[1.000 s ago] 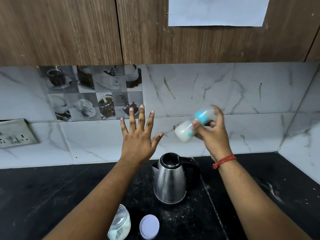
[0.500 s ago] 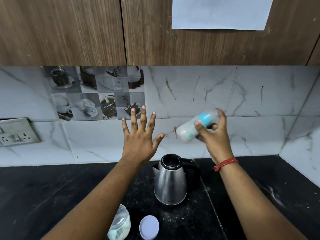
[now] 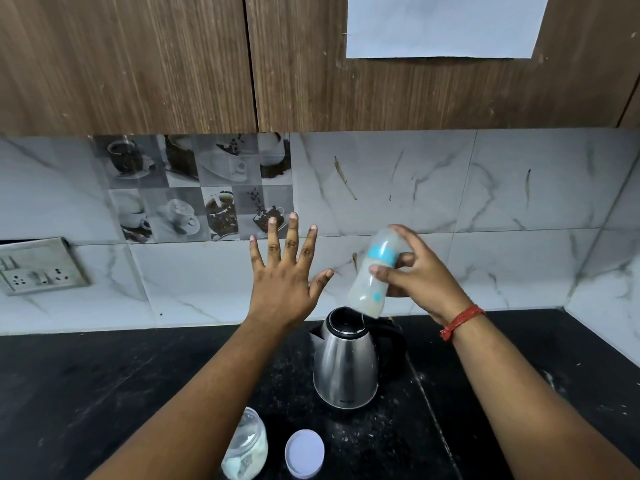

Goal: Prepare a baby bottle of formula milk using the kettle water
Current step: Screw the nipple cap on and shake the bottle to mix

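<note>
Looking down from the head camera, I see my right hand (image 3: 420,277) gripping the baby bottle (image 3: 375,271), thumb across the front of the body and fingers curled round behind it. The bottle is translucent and milky, with a bright blue collar ring about a third of the way down from its upper end and a small blue mark near its base; a pale, cloudy liquid fills the lower part. Its long axis runs close to vertical but leans, the capped end pointing up and a little to the right, toward the marble-patterned wall tiles (image 3: 519,188), the base pointing down and left. That base hangs just above the open mouth of the steel kettle (image 3: 344,367), apart from it as far as I can tell. The kettle stands upright on the black countertop (image 3: 86,382), spout to the left, black handle to the right. My left hand (image 3: 282,271) is raised beside the bottle, fingers straight and spread wide, holding nothing. Nearer me on the counter sit an open jar of white powder (image 3: 247,445) and, just beside it, its round pale lid (image 3: 304,453).
</note>
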Motion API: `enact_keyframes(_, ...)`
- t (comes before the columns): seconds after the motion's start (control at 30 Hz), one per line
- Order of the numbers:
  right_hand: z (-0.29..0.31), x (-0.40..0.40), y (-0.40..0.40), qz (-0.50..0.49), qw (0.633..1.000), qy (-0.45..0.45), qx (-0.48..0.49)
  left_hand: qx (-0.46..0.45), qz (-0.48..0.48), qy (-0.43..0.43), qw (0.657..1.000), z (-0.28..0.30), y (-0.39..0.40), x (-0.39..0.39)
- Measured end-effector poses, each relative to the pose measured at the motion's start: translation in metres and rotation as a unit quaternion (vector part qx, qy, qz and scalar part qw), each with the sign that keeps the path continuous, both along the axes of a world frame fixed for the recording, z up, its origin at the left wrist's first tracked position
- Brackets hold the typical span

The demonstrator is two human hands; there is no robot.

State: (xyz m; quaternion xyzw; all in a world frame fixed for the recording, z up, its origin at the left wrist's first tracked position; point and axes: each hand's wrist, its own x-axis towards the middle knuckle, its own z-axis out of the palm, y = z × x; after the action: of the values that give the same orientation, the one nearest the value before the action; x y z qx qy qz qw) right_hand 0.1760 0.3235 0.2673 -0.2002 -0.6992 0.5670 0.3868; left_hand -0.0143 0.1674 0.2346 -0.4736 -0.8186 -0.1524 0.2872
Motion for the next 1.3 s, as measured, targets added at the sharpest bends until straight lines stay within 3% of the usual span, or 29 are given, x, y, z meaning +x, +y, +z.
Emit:
enact_keyframes(0.03, -0.001, -0.001, -0.002, -0.009, 1.0, -0.005, 0.01, 0.0, -0.001, -0.001, 1.0, 0.0, 0.0, 0.0)
enact_keyframes(0.13, -0.004, 0.001, 0.003, -0.09, 0.991, 0.096, -0.033, 0.01, 0.002, -0.013, 1.0, 0.003, 0.002, 0.0)
enact_keyframes(0.23, -0.001, 0.0, 0.0, -0.015, 1.0, 0.004, 0.004, 0.002, -0.002, -0.005, 1.0, 0.004, 0.001, 0.001)
enact_keyframes(0.27, 0.0, -0.001, -0.002, -0.032, 0.999, 0.007, 0.015, 0.003, -0.002, -0.004, 1.0, 0.004, 0.001, 0.0)
enact_keyframes(0.37, 0.004, 0.007, 0.005, -0.113, 0.987, 0.115, -0.023, 0.008, 0.005, -0.014, 1.0, 0.006, 0.001, 0.0)
enact_keyframes(0.47, 0.009, 0.009, 0.005, -0.012, 1.0, -0.003, 0.022, 0.002, 0.002, -0.007, 1.0, 0.006, 0.001, 0.003)
enact_keyframes(0.6, 0.007, 0.01, 0.008, -0.082, 0.993, 0.087, -0.018, 0.008, 0.009, -0.019, 1.0, 0.007, 0.003, 0.003)
enact_keyframes(0.7, 0.008, 0.008, 0.002, -0.007, 1.0, -0.009, 0.022, 0.018, 0.006, -0.016, 1.0, 0.009, 0.002, 0.005)
enact_keyframes(0.8, 0.004, 0.008, 0.004, -0.071, 0.995, 0.074, -0.015, 0.03, 0.006, -0.024, 0.999, 0.009, 0.002, 0.003)
enact_keyframes(0.93, 0.004, 0.004, -0.002, -0.033, 0.999, 0.027, 0.024, 0.024, 0.003, -0.016, 1.0, 0.008, 0.001, 0.003)
enact_keyframes(1.03, 0.002, 0.008, 0.002, -0.111, 0.985, 0.129, -0.009, 0.029, 0.009, -0.02, 0.999, 0.008, 0.0, 0.001)
enact_keyframes(1.13, 0.004, 0.008, 0.001, -0.021, 0.999, 0.009, 0.035, 0.021, 0.007, -0.012, 1.0, 0.008, -0.002, 0.001)
enact_keyframes(1.23, 0.005, 0.01, 0.002, -0.101, 0.989, 0.109, -0.013, 0.025, 0.012, -0.018, 0.999, 0.007, -0.002, -0.001)
enact_keyframes(1.3, 0.007, 0.01, 0.005, -0.078, 0.992, 0.098, -0.015, 0.023, 0.009, -0.017, 1.0, 0.007, -0.001, 0.0)
